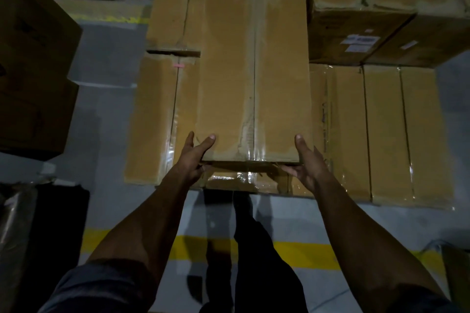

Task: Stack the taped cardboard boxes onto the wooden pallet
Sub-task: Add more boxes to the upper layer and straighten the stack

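A long taped cardboard box (254, 71) lies lengthwise over a layer of similar boxes (157, 119) at the centre of the head view. My left hand (195, 157) grips its near left corner, thumb on top and fingers underneath. At the near right corner my right hand (307, 162) holds it the same way. The near end of the box is raised off the lower boxes. The wooden pallet is hidden under the stacked boxes.
More taped boxes (386, 132) lie to the right, with a taller stack carrying labels (361, 40) behind them. Dark cartons (33, 63) stand at the left. Grey floor with a yellow line (300, 251) runs below, beside my legs.
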{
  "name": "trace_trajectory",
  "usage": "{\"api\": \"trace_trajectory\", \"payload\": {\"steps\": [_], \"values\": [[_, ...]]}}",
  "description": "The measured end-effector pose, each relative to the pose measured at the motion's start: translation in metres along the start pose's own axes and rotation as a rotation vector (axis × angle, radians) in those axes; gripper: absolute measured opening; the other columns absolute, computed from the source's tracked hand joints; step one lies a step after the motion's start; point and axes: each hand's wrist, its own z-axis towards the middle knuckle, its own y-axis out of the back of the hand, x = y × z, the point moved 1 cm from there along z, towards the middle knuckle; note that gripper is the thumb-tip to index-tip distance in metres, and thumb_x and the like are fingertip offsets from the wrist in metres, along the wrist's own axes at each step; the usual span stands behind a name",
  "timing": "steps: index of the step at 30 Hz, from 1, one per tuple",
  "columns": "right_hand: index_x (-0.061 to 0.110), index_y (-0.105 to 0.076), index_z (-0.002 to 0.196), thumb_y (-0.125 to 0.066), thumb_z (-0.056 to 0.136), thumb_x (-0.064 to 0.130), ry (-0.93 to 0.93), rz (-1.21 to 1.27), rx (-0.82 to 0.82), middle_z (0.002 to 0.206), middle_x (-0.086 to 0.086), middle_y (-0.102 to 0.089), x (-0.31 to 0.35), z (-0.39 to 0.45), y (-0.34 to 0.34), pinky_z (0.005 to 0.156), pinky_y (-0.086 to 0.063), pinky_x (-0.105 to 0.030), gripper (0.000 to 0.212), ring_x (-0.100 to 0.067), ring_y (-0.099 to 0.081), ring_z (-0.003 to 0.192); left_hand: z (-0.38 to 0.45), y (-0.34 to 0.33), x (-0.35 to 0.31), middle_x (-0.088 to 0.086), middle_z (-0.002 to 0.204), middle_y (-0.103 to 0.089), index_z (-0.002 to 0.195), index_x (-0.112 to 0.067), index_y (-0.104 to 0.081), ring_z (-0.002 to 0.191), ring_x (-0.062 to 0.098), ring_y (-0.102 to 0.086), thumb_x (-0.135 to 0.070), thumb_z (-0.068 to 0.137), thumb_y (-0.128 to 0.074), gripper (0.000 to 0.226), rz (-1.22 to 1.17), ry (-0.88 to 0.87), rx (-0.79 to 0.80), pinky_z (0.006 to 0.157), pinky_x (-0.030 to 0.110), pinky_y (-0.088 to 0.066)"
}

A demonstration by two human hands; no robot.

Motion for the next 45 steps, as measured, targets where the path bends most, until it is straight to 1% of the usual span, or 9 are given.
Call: {"api": "trace_trajectory", "payload": {"steps": [3, 6, 10, 15, 21, 30, 36, 40, 45], "values": [[0.021, -0.047, 0.141, -0.077, 0.074, 0.043, -0.001, 0.013, 0.026, 0.14, -0.014, -0.053, 0.001, 0.001, -0.002, 0.087, -0.056, -0.058, 0.077, -0.04, -0.056, 0.122, -0.001, -0.008, 0.0, 0.003, 0.114, -0.068, 0.123, -0.025, -0.055, 0.096, 0.019, -0.067, -0.029, 0.086, -0.072, 0.041, -0.007, -0.074, -0.012, 0.068, 0.036, -0.06], [0.019, -0.05, 0.137, -0.073, 0.08, 0.039, 0.015, 0.023, 0.03, 0.13, -0.015, -0.061, -0.002, 0.005, -0.001, 0.087, -0.055, -0.058, 0.064, -0.038, -0.062, 0.113, -0.001, -0.009, 0.002, -0.002, 0.103, -0.072, 0.107, -0.029, -0.062, 0.096, 0.019, -0.068, -0.031, 0.084, -0.074, 0.026, -0.009, -0.099, -0.048, 0.075, 0.035, -0.058], [0.015, -0.052, 0.134, -0.072, 0.081, 0.038, 0.058, 0.03, 0.0, 0.125, -0.016, -0.065, -0.003, 0.006, -0.001, 0.087, -0.056, -0.057, 0.061, -0.036, -0.065, 0.109, -0.003, -0.01, 0.002, 0.0, 0.103, -0.072, 0.107, -0.026, -0.063, 0.095, 0.019, -0.068, -0.029, 0.084, -0.075, 0.026, -0.022, -0.125, -0.069, 0.075, 0.034, -0.056], [0.013, -0.054, 0.13, -0.067, 0.091, 0.032, 0.098, 0.024, -0.01, 0.12, -0.017, -0.066, 0.002, 0.004, -0.006, 0.087, -0.056, -0.057, 0.045, -0.035, -0.066, 0.105, -0.004, -0.009, -0.008, -0.001, 0.1, -0.074, 0.101, -0.027, -0.067, 0.098, 0.021, -0.067, -0.027, 0.081, -0.078, 0.023, -0.028, -0.127, -0.095, 0.09, 0.045, -0.053], [0.012, -0.053, 0.133, -0.066, 0.092, 0.029, 0.164, 0.004, -0.001, 0.117, -0.016, -0.067, 0.028, 0.0, -0.022, 0.081, -0.059, -0.05, 0.046, -0.031, -0.068, 0.101, -0.002, -0.012, -0.029, -0.002, 0.088, -0.076, 0.099, -0.024, -0.068, 0.085, 0.019, -0.07, -0.021, 0.084, -0.075, 0.018, -0.091, -0.175, -0.065, 0.079, 0.04, -0.056], [0.02, -0.06, 0.119, -0.064, 0.095, 0.027, 0.28, 0.011, 0.036, 0.111, -0.009, -0.07, 0.101, 0.038, -0.065, 0.079, -0.059, -0.049, 0.026, -0.026, -0.068, 0.099, 0.038, -0.042, -0.105, 0.005, 0.099, -0.075, 0.108, -0.02, -0.067, 0.087, 0.022, -0.069, -0.023, 0.083, -0.075, 0.026, -0.098, -0.291, -0.026, 0.068, 0.036, -0.055], [0.015, -0.061, 0.122, -0.062, 0.096, 0.027, 0.365, 0.004, 0.044, 0.104, -0.009, -0.071, 0.152, 0.078, -0.099, 0.064, -0.061, -0.038, 0.029, -0.024, -0.069, 0.092, 0.08, -0.067, -0.157, 0.005, 0.097, -0.075, 0.11, -0.019, -0.066, 0.079, 0.018, -0.07, -0.02, 0.084, -0.074, 0.027, -0.123, -0.367, -0.005, 0.061, 0.031, -0.055], [0.018, -0.061, 0.122, -0.061, 0.097, 0.03, 0.41, -0.009, 0.046, 0.107, -0.008, -0.07, 0.18, 0.107, -0.115, 0.051, -0.055, -0.027, 0.027, -0.022, -0.067, 0.09, 0.111, -0.085, -0.182, 0.002, 0.095, -0.076, 0.104, -0.022, -0.066, 0.078, 0.016, -0.071, -0.017, 0.086, -0.071, 0.02, -0.144, -0.413, 0.003, 0.065, 0.034, -0.056], [0.022, -0.062, 0.12, -0.062, 0.096, 0.027, 0.435, 0.039, 0.052, 0.114, -0.007, -0.069, 0.206, 0.143, -0.128, 0.065, -0.062, -0.039, 0.025, -0.025, -0.066, 0.1, 0.148, -0.102, -0.204, 0.003, 0.094, -0.076, 0.105, -0.018, -0.067, 0.079, 0.017, -0.072, -0.016, 0.086, -0.072, 0.02, -0.143, -0.436, -0.013, 0.069, 0.035, -0.057]]}}
